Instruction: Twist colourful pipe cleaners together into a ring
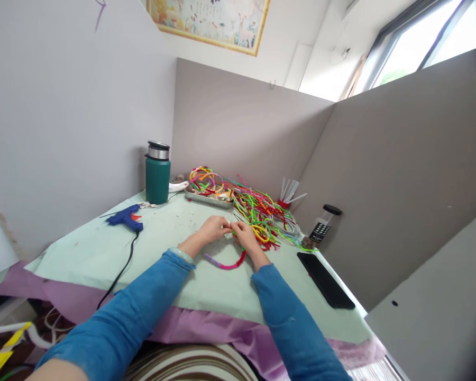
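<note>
Over the middle of the table my left hand (211, 229) and my right hand (246, 236) meet with closed fingertips. A curved strip wrapped in fuzzy pipe cleaner (226, 266), lavender, pink and red along its length, hangs below my right hand, which pinches its upper end. Something small and pale shows between the fingertips of my left hand, too small to name. Just behind my right hand spreads a tangled pile of coloured pipe cleaners (257, 207). A metal tray (209, 200) with more coloured twisted pieces lies beyond my left hand.
To the left are a blue glue gun (127, 217) with a black cord and a green bottle (157, 180). White sticks (289, 190) stand at the back right, near a black-lidded jar (324, 225). A black phone (325, 280) lies at the right edge. Grey partitions (246, 121) enclose the table.
</note>
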Demonstrator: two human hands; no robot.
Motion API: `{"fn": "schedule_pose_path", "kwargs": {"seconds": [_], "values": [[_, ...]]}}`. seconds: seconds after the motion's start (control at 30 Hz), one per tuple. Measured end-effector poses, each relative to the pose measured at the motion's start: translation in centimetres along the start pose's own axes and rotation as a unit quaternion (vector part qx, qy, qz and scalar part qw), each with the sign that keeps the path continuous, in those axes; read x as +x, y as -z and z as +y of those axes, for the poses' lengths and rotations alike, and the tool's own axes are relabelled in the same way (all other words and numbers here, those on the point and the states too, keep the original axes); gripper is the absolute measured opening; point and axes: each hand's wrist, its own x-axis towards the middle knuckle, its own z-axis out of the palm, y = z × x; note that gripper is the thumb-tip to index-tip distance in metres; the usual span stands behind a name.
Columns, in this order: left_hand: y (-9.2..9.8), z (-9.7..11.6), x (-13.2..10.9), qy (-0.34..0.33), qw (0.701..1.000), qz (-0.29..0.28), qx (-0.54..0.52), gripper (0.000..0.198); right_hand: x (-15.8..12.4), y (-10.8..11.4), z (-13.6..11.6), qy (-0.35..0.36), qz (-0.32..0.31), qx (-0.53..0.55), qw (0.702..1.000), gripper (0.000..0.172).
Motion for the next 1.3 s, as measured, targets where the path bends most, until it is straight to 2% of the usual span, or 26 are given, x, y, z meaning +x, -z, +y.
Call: {"fn": "schedule_pose_path", "kwargs": {"seconds": [0.2, 0.5, 0.77, 0.87, 1.03, 1.17, 1.3], "values": [[-0.21, -0.45, 0.12, 0.008, 1.0, 0.016, -0.012, 0.022, -0.03, 0.03, -0.25, 0.01, 0.008, -0.01, 1.0, 0.028], [-0.21, -0.76, 0.45, 0.098, 0.99, -0.02, -0.104, 0.027, -0.22, 0.01, -0.76, 0.026, -0.006, 0.017, 1.0, 0.024], [0.33, 0.07, 0.23, 0.19, 0.945, -0.04, -0.264, 0.034, -0.31, 0.01, -0.91, 0.05, -0.013, 0.017, 0.999, 0.025], [0.25, 0.0, 0.31, 0.193, 0.929, -0.037, -0.313, 0.034, -0.3, 0.03, -0.76, 0.053, -0.015, 0.008, 0.998, 0.025], [-0.27, -0.73, 0.37, 0.177, 0.924, -0.033, -0.339, 0.025, -0.36, 0.05, -0.7, 0.066, -0.025, -0.011, 0.997, 0.025], [-0.28, -0.59, 0.28, 0.183, 0.925, -0.034, -0.331, 0.023, -0.4, 0.03, -0.71, 0.07, -0.027, -0.02, 0.997, 0.026], [-0.06, -0.09, 0.12, 0.178, 0.939, -0.057, -0.287, 0.02, -0.29, 0.06, -0.54, 0.078, -0.022, -0.037, 0.996, 0.025]]}}
